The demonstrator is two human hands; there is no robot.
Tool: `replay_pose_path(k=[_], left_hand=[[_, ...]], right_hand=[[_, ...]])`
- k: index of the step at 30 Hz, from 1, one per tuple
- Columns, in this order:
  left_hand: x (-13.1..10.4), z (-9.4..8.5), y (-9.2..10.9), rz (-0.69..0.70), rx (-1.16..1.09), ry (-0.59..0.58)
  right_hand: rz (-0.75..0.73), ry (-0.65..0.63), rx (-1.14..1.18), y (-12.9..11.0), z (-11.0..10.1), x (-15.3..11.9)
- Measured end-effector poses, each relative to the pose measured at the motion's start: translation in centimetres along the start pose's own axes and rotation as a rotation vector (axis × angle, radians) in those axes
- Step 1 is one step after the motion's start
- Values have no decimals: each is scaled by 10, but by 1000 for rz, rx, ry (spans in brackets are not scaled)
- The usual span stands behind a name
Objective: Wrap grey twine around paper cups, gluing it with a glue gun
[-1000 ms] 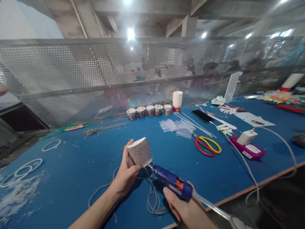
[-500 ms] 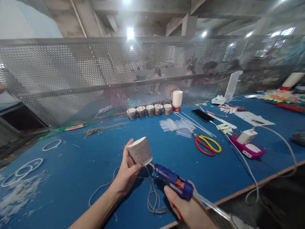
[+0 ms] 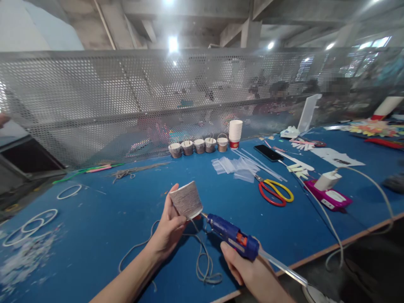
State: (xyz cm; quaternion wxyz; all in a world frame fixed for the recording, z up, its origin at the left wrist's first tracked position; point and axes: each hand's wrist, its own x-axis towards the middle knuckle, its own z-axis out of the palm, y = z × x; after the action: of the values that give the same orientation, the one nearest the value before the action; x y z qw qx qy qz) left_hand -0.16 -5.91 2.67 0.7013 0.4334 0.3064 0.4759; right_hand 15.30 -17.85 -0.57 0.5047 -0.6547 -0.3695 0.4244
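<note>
My left hand (image 3: 172, 225) grips a paper cup (image 3: 187, 200) wrapped in grey-brown cord, tilted above the blue table. From the cup a loose grey cord (image 3: 202, 256) trails down in loops onto the tabletop. My right hand (image 3: 244, 265) is closed around a blue glue gun (image 3: 232, 235), with a clear glue stick (image 3: 284, 267) sticking out of its rear. The gun's nozzle points at the cup's lower right edge, close to it; whether they touch I cannot tell.
Several cord-wrapped cups (image 3: 198, 146) and a stack of paper cups (image 3: 235, 134) line the perforated metal screen (image 3: 94, 105). Plastic strips (image 3: 233, 165), scissors (image 3: 274, 191), a phone (image 3: 268, 152) and a purple power strip (image 3: 328, 198) lie right. White rings (image 3: 41, 219) lie left.
The glue gun's nozzle has drawn slightly right, away from the cup's lower edge. The cup has tilted a little, so less of its end shows. My left hand keeps its hold.
</note>
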Motion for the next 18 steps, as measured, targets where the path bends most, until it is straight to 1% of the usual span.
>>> replay_pose_path(k=[7, 9, 11, 13, 15, 18], left_hand=[[2, -6, 0, -65, -80, -76], [4, -8, 0, -83, -105, -90], [6, -9, 0, -103, -129, -95], [7, -10, 0, -116, -151, -98], [7, -9, 1, -117, -156, -102], [7, -8, 1, -95, -128, -109]], right_hand=[[58, -141, 57, -13, -12, 4], [51, -191, 58, -14, -17, 6], [23, -215, 47, -16, -24, 9], [-19, -199, 18, -23, -30, 13], [-78, -149, -32, -34, -36, 21], [-176, -59, -136, -51, -40, 42]])
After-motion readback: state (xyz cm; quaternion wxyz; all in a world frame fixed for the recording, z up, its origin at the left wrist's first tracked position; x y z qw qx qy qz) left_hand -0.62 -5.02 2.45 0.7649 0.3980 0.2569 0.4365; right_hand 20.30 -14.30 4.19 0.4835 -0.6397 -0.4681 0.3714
